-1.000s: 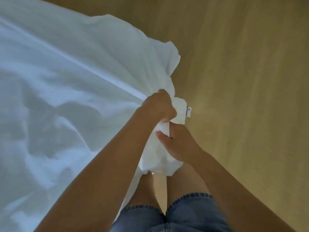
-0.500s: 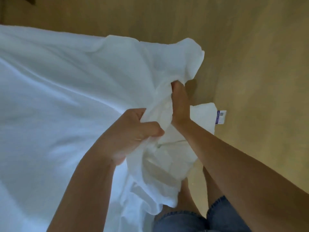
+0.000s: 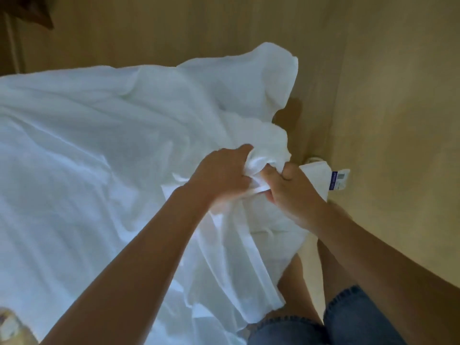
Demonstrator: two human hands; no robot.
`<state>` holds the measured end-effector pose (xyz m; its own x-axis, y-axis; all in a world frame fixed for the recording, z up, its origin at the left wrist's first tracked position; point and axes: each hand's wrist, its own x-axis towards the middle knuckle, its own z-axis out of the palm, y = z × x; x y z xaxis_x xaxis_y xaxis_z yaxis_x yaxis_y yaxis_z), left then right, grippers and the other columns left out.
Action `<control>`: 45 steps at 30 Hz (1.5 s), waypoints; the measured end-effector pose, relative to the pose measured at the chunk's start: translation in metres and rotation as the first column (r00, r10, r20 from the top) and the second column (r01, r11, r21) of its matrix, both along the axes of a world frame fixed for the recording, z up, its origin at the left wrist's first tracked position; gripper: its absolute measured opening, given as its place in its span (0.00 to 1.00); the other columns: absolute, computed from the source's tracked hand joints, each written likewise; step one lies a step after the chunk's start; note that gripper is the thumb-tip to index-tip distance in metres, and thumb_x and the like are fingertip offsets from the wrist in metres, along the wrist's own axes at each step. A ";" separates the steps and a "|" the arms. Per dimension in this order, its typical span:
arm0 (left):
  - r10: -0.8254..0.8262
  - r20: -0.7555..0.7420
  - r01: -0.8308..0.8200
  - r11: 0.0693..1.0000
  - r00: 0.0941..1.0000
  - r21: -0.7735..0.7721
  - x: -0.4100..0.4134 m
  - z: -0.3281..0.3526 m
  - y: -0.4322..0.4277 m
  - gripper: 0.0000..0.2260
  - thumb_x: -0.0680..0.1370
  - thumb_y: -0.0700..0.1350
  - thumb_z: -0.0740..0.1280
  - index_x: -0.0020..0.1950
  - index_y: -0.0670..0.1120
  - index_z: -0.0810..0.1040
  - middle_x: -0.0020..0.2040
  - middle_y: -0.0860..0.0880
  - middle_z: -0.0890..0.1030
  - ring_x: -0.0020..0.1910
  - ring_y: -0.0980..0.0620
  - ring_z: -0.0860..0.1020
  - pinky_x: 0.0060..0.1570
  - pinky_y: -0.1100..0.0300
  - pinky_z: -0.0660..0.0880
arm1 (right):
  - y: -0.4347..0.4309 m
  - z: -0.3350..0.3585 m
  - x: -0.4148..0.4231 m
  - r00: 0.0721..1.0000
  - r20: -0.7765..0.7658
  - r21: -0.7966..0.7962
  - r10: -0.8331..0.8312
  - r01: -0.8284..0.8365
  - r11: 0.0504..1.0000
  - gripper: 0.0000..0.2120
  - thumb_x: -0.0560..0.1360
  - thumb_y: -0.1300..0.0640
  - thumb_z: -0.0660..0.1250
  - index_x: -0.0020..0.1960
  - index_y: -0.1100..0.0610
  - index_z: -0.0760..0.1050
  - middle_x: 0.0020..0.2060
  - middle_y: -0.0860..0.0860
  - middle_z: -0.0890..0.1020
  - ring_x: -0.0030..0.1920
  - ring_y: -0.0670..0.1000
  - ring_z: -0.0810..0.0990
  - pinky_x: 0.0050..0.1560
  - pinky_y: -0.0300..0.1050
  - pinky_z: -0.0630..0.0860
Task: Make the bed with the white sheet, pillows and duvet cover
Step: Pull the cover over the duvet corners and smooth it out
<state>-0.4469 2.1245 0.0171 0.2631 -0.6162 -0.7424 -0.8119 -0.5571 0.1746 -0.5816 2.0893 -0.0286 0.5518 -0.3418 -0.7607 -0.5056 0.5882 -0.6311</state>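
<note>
Head view shows the left hand [image 3: 224, 175] and right hand [image 3: 288, 192] side by side, fingers of both curled tight into one bunched corner of the white sheet [image 3: 104, 150]. Beyond the fingers the rumpled, creased cloth spreads leftward, one far corner billowing up. Just right of the right fingers hangs a small label [image 3: 339, 180], its print seemingly too blurred to read.

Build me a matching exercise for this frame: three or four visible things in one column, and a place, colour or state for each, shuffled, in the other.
Things:
1. white fabric
2. care label
3. denim shorts
4. left hand

Descriptions:
A. blue, at the bottom edge of the view
B. grips a bunched fold beside the right hand
C. spread wide across the left of the view
D. sticks out over the wooden floor, right of the hands

Pairs: 1-C, 2-D, 3-A, 4-B
</note>
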 end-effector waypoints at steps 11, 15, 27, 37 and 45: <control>0.729 -0.307 -0.768 0.640 0.612 -0.009 0.000 0.008 -0.007 0.06 0.66 0.47 0.63 0.32 0.46 0.75 0.26 0.54 0.73 0.27 0.56 0.69 0.30 0.61 0.65 | -0.031 -0.032 0.044 0.984 0.170 -0.204 -0.057 0.092 0.975 0.19 0.74 0.68 0.63 0.64 0.59 0.70 0.52 0.50 0.77 0.54 0.51 0.77 0.52 0.42 0.75; 0.518 0.005 -0.518 0.855 0.855 0.023 0.025 0.005 -0.005 0.13 0.62 0.52 0.68 0.43 0.50 0.72 0.33 0.55 0.75 0.32 0.54 0.74 0.30 0.61 0.66 | -0.042 -0.028 0.056 0.947 0.193 -0.226 0.256 -0.211 0.951 0.08 0.73 0.65 0.65 0.48 0.54 0.73 0.38 0.46 0.74 0.38 0.47 0.73 0.31 0.32 0.67; 0.446 -0.331 -0.388 0.893 0.832 0.227 0.015 0.009 -0.019 0.09 0.67 0.51 0.69 0.35 0.47 0.73 0.22 0.57 0.71 0.22 0.58 0.70 0.24 0.64 0.64 | -0.035 -0.054 0.063 0.863 -0.179 -0.343 -0.473 0.396 0.852 0.08 0.76 0.67 0.60 0.43 0.56 0.66 0.37 0.48 0.72 0.36 0.44 0.68 0.36 0.33 0.65; 0.173 0.055 -0.160 0.969 0.983 -0.190 0.049 -0.013 -0.024 0.09 0.70 0.40 0.65 0.47 0.45 0.83 0.48 0.49 0.80 0.49 0.52 0.75 0.45 0.60 0.70 | -0.018 -0.027 0.044 0.944 0.125 0.158 -0.304 0.284 0.946 0.09 0.67 0.64 0.73 0.40 0.54 0.74 0.32 0.46 0.75 0.33 0.43 0.74 0.34 0.36 0.68; 0.569 -0.199 -0.557 0.822 0.798 0.117 0.045 0.024 -0.013 0.09 0.56 0.44 0.68 0.34 0.44 0.76 0.29 0.51 0.74 0.30 0.50 0.73 0.32 0.62 0.67 | -0.039 -0.046 0.087 0.984 -0.178 -0.550 -0.026 -0.078 0.831 0.08 0.75 0.61 0.64 0.51 0.57 0.66 0.35 0.50 0.74 0.39 0.57 0.76 0.37 0.48 0.70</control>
<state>-0.4019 2.1114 0.0411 0.3821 -0.3696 -0.8470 -0.2979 -0.9169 0.2657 -0.4941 2.0506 -0.0743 0.4457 -0.7208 -0.5308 -0.6456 0.1519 -0.7484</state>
